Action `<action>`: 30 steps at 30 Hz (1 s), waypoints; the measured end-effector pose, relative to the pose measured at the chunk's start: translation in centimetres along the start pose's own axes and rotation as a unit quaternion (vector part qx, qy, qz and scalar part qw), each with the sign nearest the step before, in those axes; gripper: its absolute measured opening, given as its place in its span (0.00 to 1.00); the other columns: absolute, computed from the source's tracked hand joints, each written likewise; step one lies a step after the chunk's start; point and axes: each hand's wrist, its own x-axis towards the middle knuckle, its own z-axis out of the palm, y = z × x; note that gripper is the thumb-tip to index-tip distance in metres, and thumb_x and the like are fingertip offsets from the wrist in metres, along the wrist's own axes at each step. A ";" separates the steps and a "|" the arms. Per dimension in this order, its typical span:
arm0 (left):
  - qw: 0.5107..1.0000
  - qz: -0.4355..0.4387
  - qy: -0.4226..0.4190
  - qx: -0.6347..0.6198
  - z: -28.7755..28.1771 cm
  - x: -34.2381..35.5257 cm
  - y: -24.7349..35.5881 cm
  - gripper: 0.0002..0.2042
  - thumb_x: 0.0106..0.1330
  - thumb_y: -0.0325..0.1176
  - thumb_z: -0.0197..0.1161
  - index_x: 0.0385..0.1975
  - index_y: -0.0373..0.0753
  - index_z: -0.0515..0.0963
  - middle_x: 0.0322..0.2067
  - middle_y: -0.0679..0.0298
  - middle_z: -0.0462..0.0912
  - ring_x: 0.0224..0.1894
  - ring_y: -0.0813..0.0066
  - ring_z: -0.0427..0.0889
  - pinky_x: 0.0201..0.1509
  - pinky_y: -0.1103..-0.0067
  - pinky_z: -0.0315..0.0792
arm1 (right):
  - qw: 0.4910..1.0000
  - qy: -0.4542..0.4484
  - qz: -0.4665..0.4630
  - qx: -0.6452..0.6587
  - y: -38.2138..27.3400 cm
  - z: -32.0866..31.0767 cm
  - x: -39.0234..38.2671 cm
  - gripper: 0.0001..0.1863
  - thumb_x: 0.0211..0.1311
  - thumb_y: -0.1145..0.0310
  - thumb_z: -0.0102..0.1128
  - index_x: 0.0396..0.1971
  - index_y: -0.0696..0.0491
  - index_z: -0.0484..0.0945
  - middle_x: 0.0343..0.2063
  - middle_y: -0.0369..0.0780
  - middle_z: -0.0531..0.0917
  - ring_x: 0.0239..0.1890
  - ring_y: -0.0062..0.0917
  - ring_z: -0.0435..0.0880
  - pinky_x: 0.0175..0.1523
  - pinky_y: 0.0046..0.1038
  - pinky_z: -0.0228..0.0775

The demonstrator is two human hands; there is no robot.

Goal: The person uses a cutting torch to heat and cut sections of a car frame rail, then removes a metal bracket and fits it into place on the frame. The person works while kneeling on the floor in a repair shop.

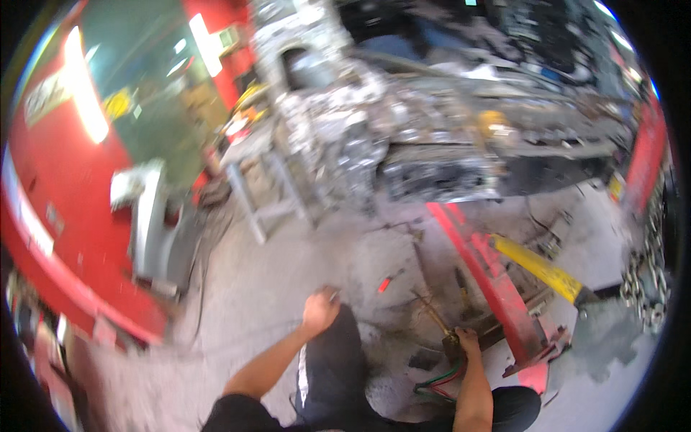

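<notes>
The right hand [468, 338] has its fingers closed around a brass torch [440, 322], low over the floor [288, 288] beside the red steel frame [489, 277]. Red and green hoses [443, 380] trail near from the torch. The left hand [320, 309], fingers curled, rests on the knee; any grasp cannot be determined.

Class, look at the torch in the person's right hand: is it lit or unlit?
Cannot tell for certain. The right hand holds the brass torch low over the floor, and no flame shows at its blurred tip.

Workshop colours: red, yellow, grey

A red steel beam [489, 277] meets a yellow bar [536, 266] on the stained grey concrete floor [273, 288]; green and red hoses [439, 380] trail from a brass-coloured torch [435, 317]; a small red tool [385, 284] lies nearby.
</notes>
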 end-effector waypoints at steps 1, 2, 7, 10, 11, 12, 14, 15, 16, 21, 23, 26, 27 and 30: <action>1.000 0.002 0.009 -0.014 0.2 0.1 -0.2 0.09 0.63 0.30 0.60 0.40 0.35 0.81 0.41 0.50 0.82 0.44 0.45 0.81 0.49 0.59 0.76 | 0.999 -0.034 0.012 0.006 -2.3 -0.8 -1.3 0.35 0.56 0.49 0.66 0.55 0.64 0.77 0.47 0.55 0.83 0.53 0.44 0.81 0.60 0.40 0.70; 0.999 0.003 0.024 -0.028 0.4 0.7 1.2 0.09 0.63 0.30 0.60 0.40 0.36 0.81 0.41 0.51 0.82 0.43 0.46 0.81 0.49 0.59 0.76 | 0.999 -0.043 -0.007 -0.004 -1.5 -1.9 -1.3 0.35 0.54 0.51 0.68 0.54 0.63 0.78 0.48 0.55 0.83 0.53 0.44 0.81 0.59 0.40 0.70; 0.999 -0.035 0.033 -0.025 -0.1 -0.4 0.5 0.09 0.63 0.30 0.59 0.40 0.36 0.81 0.42 0.54 0.82 0.46 0.51 0.81 0.51 0.62 0.77 | 0.981 -0.093 -0.039 -0.167 0.6 -1.7 -1.8 0.32 0.43 0.60 0.77 0.49 0.61 0.82 0.44 0.53 0.85 0.51 0.42 0.83 0.56 0.39 0.74; 0.997 -0.005 0.039 -0.067 0.6 1.2 2.3 0.10 0.63 0.30 0.58 0.41 0.35 0.81 0.43 0.54 0.82 0.47 0.51 0.81 0.52 0.62 0.76 | 0.950 0.085 -0.101 -0.281 11.0 -4.7 2.8 0.33 0.39 0.61 0.78 0.47 0.62 0.82 0.40 0.52 0.87 0.47 0.41 0.85 0.53 0.37 0.75; 0.997 -0.013 0.041 -0.062 0.4 0.7 1.8 0.10 0.63 0.30 0.58 0.41 0.35 0.81 0.44 0.54 0.82 0.47 0.51 0.81 0.52 0.62 0.76 | 0.952 0.055 -0.111 -0.280 10.3 -3.9 2.7 0.33 0.39 0.62 0.78 0.49 0.61 0.82 0.39 0.52 0.87 0.46 0.41 0.85 0.53 0.37 0.76; 0.998 -0.021 0.031 -0.050 0.3 0.3 1.4 0.10 0.64 0.31 0.58 0.41 0.35 0.80 0.43 0.54 0.81 0.47 0.50 0.81 0.52 0.62 0.76 | 0.952 0.028 -0.120 -0.279 9.7 -3.4 2.4 0.34 0.39 0.62 0.77 0.50 0.60 0.81 0.39 0.52 0.87 0.45 0.41 0.86 0.53 0.36 0.76; 0.998 -0.016 0.028 -0.058 0.5 0.1 1.0 0.09 0.63 0.30 0.58 0.40 0.35 0.80 0.42 0.53 0.81 0.47 0.49 0.80 0.52 0.61 0.76 | 0.955 -0.005 -0.128 -0.268 7.7 -4.2 1.4 0.33 0.41 0.63 0.76 0.52 0.59 0.80 0.37 0.51 0.86 0.41 0.40 0.87 0.50 0.36 0.78; 0.998 -0.010 0.027 -0.065 0.6 0.2 1.0 0.09 0.63 0.30 0.58 0.39 0.35 0.80 0.42 0.53 0.81 0.47 0.49 0.80 0.52 0.61 0.76 | 0.958 -0.014 -0.129 -0.256 6.7 -4.8 0.8 0.32 0.43 0.63 0.75 0.52 0.58 0.80 0.35 0.51 0.86 0.39 0.39 0.87 0.46 0.36 0.80; 0.998 -0.008 0.013 -0.065 0.9 0.3 0.9 0.07 0.62 0.30 0.58 0.36 0.35 0.79 0.40 0.52 0.80 0.46 0.49 0.80 0.50 0.60 0.76 | 0.961 -0.022 -0.130 -0.244 5.2 -5.6 0.1 0.31 0.45 0.64 0.73 0.53 0.57 0.80 0.34 0.50 0.86 0.36 0.38 0.88 0.43 0.37 0.81; 0.996 0.016 0.015 -0.092 1.2 0.2 1.5 0.08 0.60 0.29 0.59 0.37 0.36 0.79 0.40 0.53 0.80 0.46 0.50 0.79 0.49 0.61 0.75 | 0.987 -0.017 0.022 -0.160 -1.9 -9.3 -4.3 0.23 0.52 0.65 0.66 0.50 0.55 0.80 0.29 0.46 0.84 0.20 0.30 0.83 0.22 0.33 0.77; 0.996 0.038 0.006 -0.080 1.4 0.3 1.6 0.12 0.61 0.30 0.58 0.43 0.35 0.80 0.43 0.53 0.81 0.46 0.50 0.80 0.50 0.61 0.76 | 0.986 -0.028 -0.003 -0.165 -3.1 -10.8 -4.7 0.22 0.54 0.66 0.65 0.50 0.56 0.79 0.28 0.46 0.84 0.19 0.30 0.83 0.19 0.32 0.76; 0.996 0.047 0.032 -0.071 1.5 -0.4 1.0 0.10 0.59 0.30 0.59 0.39 0.35 0.79 0.41 0.53 0.80 0.47 0.52 0.79 0.51 0.63 0.75 | 0.965 -0.063 -0.084 -0.242 -6.7 -12.7 -6.8 0.24 0.55 0.67 0.65 0.52 0.58 0.77 0.27 0.45 0.83 0.22 0.33 0.85 0.22 0.33 0.78; 0.995 0.058 0.048 -0.071 1.8 -0.5 1.0 0.08 0.58 0.30 0.60 0.36 0.36 0.79 0.40 0.54 0.79 0.46 0.52 0.79 0.51 0.63 0.75 | 0.942 -0.053 -0.136 -0.303 -7.1 -13.8 -6.9 0.25 0.56 0.68 0.64 0.55 0.59 0.75 0.27 0.46 0.83 0.21 0.33 0.85 0.22 0.33 0.78; 0.993 0.065 0.026 -0.093 1.9 -0.8 1.4 0.09 0.59 0.31 0.60 0.37 0.35 0.79 0.40 0.53 0.80 0.46 0.52 0.79 0.51 0.63 0.75 | 0.964 -0.036 -0.072 -0.253 -4.4 -18.0 -5.4 0.26 0.55 0.68 0.64 0.56 0.59 0.75 0.25 0.45 0.83 0.21 0.31 0.84 0.24 0.33 0.77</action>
